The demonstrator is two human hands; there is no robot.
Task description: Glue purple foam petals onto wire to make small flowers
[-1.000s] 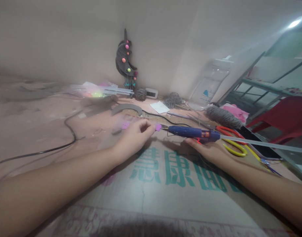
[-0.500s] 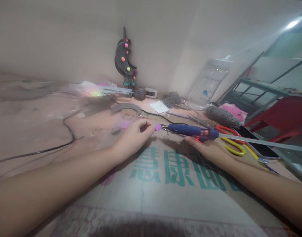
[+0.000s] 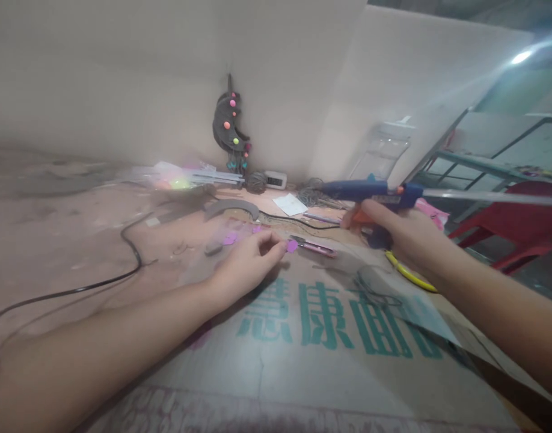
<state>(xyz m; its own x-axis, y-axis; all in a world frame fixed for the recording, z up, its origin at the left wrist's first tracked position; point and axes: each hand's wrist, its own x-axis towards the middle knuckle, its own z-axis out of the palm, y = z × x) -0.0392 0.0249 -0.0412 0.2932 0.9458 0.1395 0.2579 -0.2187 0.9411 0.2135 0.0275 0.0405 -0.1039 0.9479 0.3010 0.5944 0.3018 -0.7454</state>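
Between the thumb and fingertips of my left hand [image 3: 253, 255] is a small round purple piece [image 3: 292, 246], pinched at its edge above the table. My right hand [image 3: 384, 225] grips a blue glue gun [image 3: 366, 190] by its handle, lifted to the right. Its nozzle points left, and a long clear glue stick [image 3: 478, 196] runs out of the back. A pink utility knife [image 3: 318, 248] lies just right of the purple piece. More purple pieces [image 3: 230, 239] and a small grey piece [image 3: 213, 249] lie beyond my left hand.
A grey curved piece [image 3: 233, 208], a white paper [image 3: 290, 204] and a small digital clock [image 3: 275, 180] lie farther back. A decorated crescent [image 3: 227, 123] hangs on the wall. A clear bottle [image 3: 384, 150] stands back right. A black cord [image 3: 134, 252] crosses the left side; yellow-handled scissors [image 3: 411, 275] lie right.
My right hand has raised the glue gun up and to the right, away from the purple piece, and now grips its handle. My left hand keeps its pinch almost in place.
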